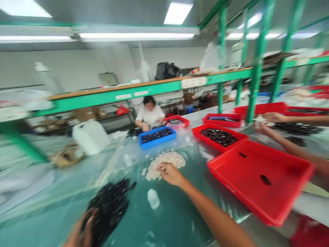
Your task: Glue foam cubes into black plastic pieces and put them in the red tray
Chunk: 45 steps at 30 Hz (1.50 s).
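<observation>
1. Materials and shapes. The worker's left hand (83,228), fingers curled, is at the near edge of a heap of glossy black, flat, elongated pieces (110,206); blur keeps me from telling whether it grips one. The right hand (169,173) rests at a loose pile of small, matte, off-white pieces (177,158), thumb and fingertips drawn together; I cannot tell whether a piece is pinched. Beneath both piles lies a smooth green table surface with a clear plastic sheen (177,219).

2. Surroundings. A small, whitish plastic bottle (153,199) sits between the hands, just on the near side of the right. Right of the right forearm is a large, shallow red plastic tray (252,192) bearing two dark pieces. Beyond the right hand is a rectangular blue plastic tray (159,142) of black pieces, with a white-shirted co-worker (154,115) behind it.

3. Orientation. The black heap's long axis runs from the left hand obliquely away and rightward; one loose black piece (133,185) at its far end points similarly.
</observation>
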Available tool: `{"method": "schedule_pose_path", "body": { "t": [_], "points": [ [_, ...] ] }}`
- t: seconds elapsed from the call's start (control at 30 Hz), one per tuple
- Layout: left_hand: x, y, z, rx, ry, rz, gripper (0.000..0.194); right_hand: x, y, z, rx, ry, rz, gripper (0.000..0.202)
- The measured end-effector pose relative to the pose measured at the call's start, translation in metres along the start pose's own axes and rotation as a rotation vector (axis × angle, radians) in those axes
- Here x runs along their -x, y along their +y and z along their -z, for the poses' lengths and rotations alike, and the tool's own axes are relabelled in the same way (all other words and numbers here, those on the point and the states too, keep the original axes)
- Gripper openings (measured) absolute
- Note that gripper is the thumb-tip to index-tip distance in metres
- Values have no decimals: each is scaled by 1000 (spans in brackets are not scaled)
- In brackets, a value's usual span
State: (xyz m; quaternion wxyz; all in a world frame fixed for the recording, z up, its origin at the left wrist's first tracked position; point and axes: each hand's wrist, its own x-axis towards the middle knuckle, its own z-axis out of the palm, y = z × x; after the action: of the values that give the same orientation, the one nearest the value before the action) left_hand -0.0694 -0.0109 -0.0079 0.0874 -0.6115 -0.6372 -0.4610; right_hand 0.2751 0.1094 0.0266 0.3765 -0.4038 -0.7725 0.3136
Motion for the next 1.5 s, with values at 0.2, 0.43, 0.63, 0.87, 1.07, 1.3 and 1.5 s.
{"method": "schedule_pose_path", "body": {
  "t": [0.2, 0.43, 0.63, 0.87, 1.07, 1.3, 1.5],
  "points": [
    [15, -52, 14, -69, -15, 57, 26, 2, 1, 3, -45, -287, 61, 24],
    [18, -29, 19, 69, -132, -1, 29, 17, -3, -21, -111, -538, 79, 33],
    [15, 15, -9, 353, -302, 54, 26, 12, -9, -38, -365, -503, 90, 27],
    [-15, 68, -57, 780, -532, 164, 29, 8, -20, -34, -416, -283, 13, 42],
    [-19, 61, -65, 705, -501, 108, 26, 6, -33, -38, -295, -182, -25, 25],
    [-18, 35, -60, 538, -460, -135, 31, 10, -28, -47, -135, -173, 4, 33],
    [-20, 24, -60, 516, -483, -247, 44, 13, -15, -59, -41, -185, 96, 43]
  ]
}}
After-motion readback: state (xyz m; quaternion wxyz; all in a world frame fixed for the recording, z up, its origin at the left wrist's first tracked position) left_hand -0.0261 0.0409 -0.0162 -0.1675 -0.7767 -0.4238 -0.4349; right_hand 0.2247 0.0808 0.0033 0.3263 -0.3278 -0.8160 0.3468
